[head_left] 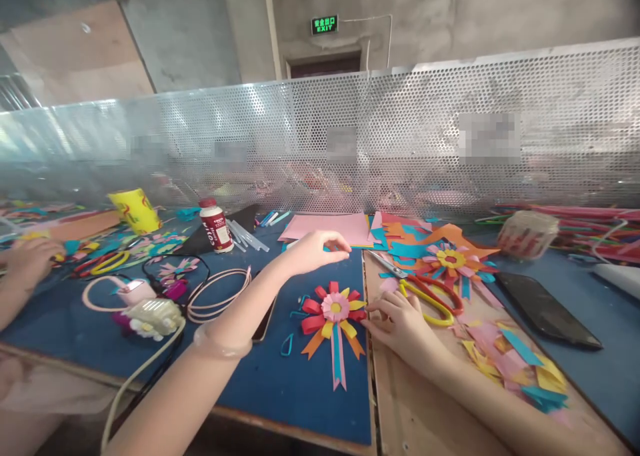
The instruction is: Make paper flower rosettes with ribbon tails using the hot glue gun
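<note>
My left hand is raised over the blue table, in front of the pink paper sheets. Its thumb and fingers curve together at the tips, and anything small between them cannot be made out. Below it lies a paper rosette with a pink and yellow centre, red and yellow loops and orange, pink and blue tails. At the rosette's right edge, my right hand has its thumb and fingertips closed on a red loop. Scissors with red and yellow handles lie just beyond my right hand, beside a second rosette.
Coloured paper sheets lie at the back. A black phone and paper scraps are on the right. A coiled cable, a power strip and a bottle stand left. Another person's hand is at far left.
</note>
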The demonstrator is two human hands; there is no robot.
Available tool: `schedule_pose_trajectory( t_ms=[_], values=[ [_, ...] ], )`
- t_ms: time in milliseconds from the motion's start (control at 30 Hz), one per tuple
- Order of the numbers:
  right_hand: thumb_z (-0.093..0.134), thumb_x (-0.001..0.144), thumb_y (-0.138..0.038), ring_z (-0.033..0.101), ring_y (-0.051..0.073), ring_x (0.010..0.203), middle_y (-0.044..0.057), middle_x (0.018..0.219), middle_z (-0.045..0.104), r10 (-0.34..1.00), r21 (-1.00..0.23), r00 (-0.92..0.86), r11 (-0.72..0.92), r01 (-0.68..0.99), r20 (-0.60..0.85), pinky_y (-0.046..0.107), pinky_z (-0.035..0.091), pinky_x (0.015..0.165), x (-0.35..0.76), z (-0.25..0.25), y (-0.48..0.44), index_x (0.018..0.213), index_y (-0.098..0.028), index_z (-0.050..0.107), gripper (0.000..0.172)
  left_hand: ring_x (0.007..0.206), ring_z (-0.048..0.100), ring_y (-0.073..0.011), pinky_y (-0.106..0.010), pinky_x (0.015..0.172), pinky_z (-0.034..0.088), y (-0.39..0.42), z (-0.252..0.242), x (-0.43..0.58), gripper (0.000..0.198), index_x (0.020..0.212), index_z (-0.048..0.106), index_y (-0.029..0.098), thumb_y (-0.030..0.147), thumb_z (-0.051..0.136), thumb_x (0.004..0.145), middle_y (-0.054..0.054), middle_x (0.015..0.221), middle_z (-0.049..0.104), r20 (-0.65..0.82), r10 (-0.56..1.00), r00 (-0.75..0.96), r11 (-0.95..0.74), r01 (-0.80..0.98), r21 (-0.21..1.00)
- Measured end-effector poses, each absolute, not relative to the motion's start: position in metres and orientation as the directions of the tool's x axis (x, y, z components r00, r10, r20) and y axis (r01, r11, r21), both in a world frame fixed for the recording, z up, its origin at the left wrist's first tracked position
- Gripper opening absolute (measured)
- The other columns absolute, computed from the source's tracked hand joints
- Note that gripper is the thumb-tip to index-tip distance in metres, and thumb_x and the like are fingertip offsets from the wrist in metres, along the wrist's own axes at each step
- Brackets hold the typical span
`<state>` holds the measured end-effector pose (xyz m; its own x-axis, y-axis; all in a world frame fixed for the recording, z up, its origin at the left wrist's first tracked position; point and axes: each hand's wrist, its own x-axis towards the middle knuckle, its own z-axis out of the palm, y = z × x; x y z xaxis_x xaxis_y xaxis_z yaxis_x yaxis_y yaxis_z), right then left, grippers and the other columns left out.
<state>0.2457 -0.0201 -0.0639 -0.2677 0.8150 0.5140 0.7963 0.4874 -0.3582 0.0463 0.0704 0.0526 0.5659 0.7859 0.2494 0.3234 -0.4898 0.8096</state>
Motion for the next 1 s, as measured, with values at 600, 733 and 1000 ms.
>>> schedule_pose_trajectory(
  t_ms=[600, 733, 1000],
  values=[
    [0.054, 0.084, -0.027, 0.054, 0.016, 0.068, -0.002, 0.069, 0.052, 0.808, -0.37, -0.257, 0.494, 0.787, 0.531, 0.037, 0.037, 0.075, 0.244, -0.064, -0.025, 0.086, -0.023, 0.059, 0.006, 0.074, 0.059, -0.0134, -0.024, 0.069, 0.044, 0.079, -0.002, 0.018, 0.015, 0.08, 0.064, 0.018, 0.028, 0.053, 0.082, -0.001, 0.084, 0.067, 0.22, 0.726, 0.652, -0.648, 0.54, 0.537],
    [0.05, 0.085, -0.025, 0.054, 0.016, 0.066, -0.003, 0.067, 0.052, 0.796, -0.362, -0.243, 0.493, 0.791, 0.554, 0.039, 0.037, 0.077, 0.242, -0.066, -0.027, 0.089, -0.024, 0.057, 0.008, 0.074, 0.056, -0.0131, -0.026, 0.067, 0.043, 0.078, -0.002, 0.018, 0.019, 0.082, 0.062, 0.018, 0.028, 0.047, 0.087, -0.001, 0.084, 0.065, 0.377, 0.72, 0.582, -0.691, 0.56, 0.457],
    [0.05, 0.086, -0.022, 0.057, 0.016, 0.066, -0.002, 0.069, 0.055, 0.755, -0.247, -0.32, 0.531, 0.81, 0.573, 0.033, 0.044, 0.066, 0.249, -0.071, -0.028, 0.096, -0.025, 0.056, 0.012, 0.079, 0.058, -0.0143, -0.031, 0.076, 0.044, 0.085, 0.001, 0.005, 0.017, 0.088, 0.06, 0.018, 0.022, 0.044, 0.089, -0.003, 0.085, 0.066, 0.603, 0.581, 0.547, -0.779, 0.588, 0.217]
  ],
)
